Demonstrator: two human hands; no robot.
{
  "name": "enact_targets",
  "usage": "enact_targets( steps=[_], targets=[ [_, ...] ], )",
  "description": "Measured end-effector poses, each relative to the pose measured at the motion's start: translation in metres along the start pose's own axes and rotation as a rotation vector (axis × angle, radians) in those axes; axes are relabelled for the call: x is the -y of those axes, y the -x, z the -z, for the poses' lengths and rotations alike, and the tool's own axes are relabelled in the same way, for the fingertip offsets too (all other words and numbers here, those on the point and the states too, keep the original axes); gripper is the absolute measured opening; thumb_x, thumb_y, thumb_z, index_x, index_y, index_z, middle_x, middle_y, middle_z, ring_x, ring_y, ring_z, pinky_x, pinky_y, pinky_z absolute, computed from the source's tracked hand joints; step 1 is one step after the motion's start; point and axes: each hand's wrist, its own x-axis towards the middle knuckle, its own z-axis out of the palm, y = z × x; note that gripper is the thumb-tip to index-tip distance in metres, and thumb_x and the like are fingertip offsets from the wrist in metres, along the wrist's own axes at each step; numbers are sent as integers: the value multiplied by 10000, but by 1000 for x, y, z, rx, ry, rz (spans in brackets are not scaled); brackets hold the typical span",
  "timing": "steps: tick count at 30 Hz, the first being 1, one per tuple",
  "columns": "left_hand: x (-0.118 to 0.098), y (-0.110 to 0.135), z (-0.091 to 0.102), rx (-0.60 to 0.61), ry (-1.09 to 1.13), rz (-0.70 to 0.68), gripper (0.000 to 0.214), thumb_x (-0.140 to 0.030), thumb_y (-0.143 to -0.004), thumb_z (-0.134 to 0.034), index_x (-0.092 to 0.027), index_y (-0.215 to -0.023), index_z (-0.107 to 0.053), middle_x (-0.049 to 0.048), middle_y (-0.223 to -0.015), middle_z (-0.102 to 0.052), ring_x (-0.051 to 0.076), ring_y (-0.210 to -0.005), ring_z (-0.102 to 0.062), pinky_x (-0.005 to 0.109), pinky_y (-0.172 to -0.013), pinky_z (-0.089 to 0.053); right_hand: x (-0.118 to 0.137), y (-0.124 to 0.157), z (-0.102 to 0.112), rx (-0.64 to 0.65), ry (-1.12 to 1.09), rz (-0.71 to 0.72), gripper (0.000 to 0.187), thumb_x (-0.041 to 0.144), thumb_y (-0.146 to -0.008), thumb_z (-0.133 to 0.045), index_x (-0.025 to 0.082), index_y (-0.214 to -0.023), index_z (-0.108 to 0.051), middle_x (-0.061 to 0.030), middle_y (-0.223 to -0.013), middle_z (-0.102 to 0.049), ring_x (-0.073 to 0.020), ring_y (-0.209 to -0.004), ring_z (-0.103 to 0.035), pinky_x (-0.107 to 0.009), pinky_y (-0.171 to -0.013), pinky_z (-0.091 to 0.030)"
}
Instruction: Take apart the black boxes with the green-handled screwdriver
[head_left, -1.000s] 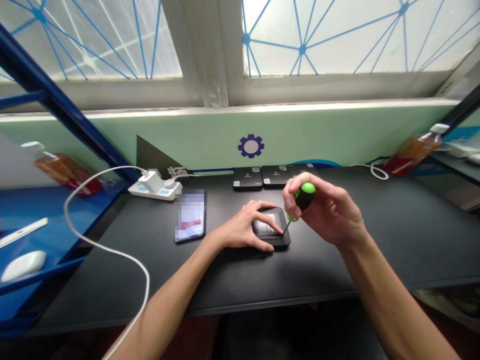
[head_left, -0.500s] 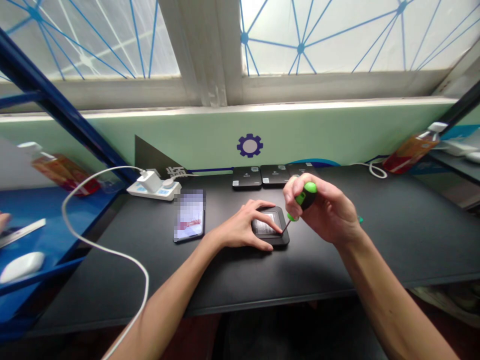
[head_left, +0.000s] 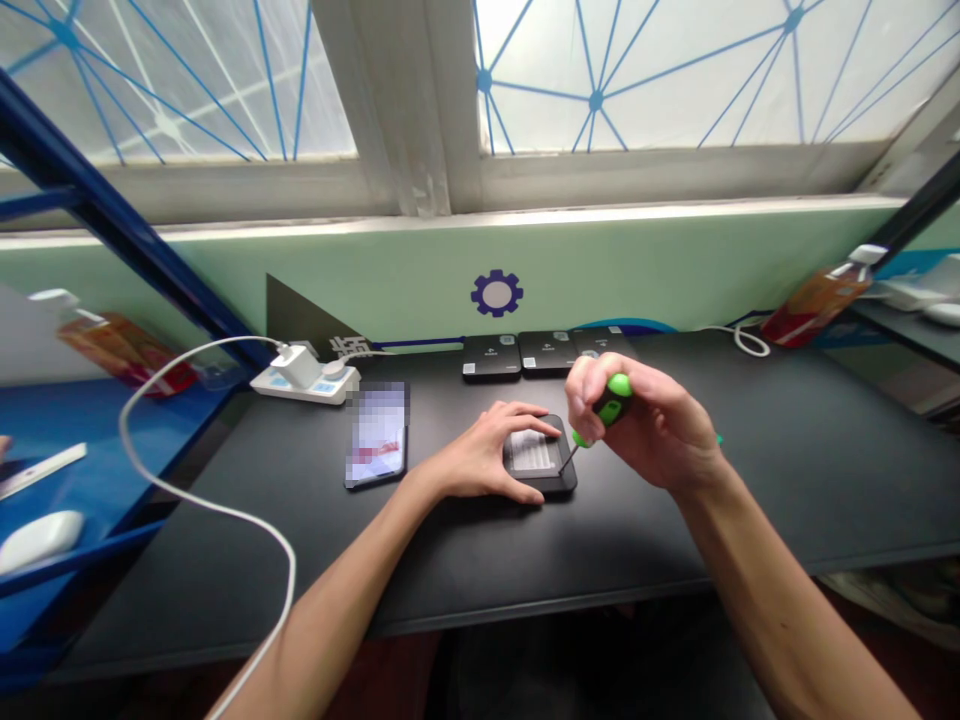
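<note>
A flat black square electronic box point(head_left: 568, 484) lies on the dark table with a white printed label point(head_left: 531, 452) facing up. My left hand point(head_left: 487, 455) spans it from the left, thumb at the near edge and fingers at the far edge. Closed around the handle of a green and black screwdriver point(head_left: 615, 398), my right hand point(head_left: 652, 415) is above the box's right side. The tilted shaft reaches down to the box's near right corner. Whether a screw sits under the tip is too small to tell.
Several similar black boxes point(head_left: 491, 357) line the wall. A phone point(head_left: 377, 435) lies left of my left hand, near a white power strip point(head_left: 304, 383) with a white cable point(head_left: 225, 502) looping forward. Drink bottles stand at both sides, one bottle point(head_left: 814, 303) at right.
My left index finger has pulled back from the screwdriver tip toward the box's far edge, uncovering more of the label. The screwdriver handle has turned slightly, its tip still at the same corner.
</note>
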Motion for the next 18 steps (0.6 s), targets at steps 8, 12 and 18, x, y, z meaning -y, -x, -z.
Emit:
enact_targets(
  steps=[8,12,18],
  targets=[
    [1,0,0,-8,-10,-24,854,-552,-693,-1062,-330,-1457,-749,107,-1658,-568,407,-1549,-500,615,-1346,-366,-7,3,1,-13,53,46,236,306,-979,-895,240,-1060,-684,-45,-1177,-700,-158,-747,-774,-305,-693,-622],
    [3,0,0,-7,7,-28,858,-586,-690,-1057,-345,-1456,-754,109,-1673,-565,409,-1558,-494,623,-1352,-351,-4,1,-5,-13,-10,25,208,391,-1027,-818,222,-1013,-697,-2,-992,-620,-91,-596,-555,-267,-607,-489],
    [1,1,0,-18,18,-9,846,-568,-663,-1073,-348,-1425,-778,110,-1648,-580,430,-1552,-495,630,-1347,-356,-6,2,4,-53,88,15,232,445,-1020,-811,216,-1026,-777,-82,-1157,-677,-183,-784,-694,-353,-743,-614]
  ],
)
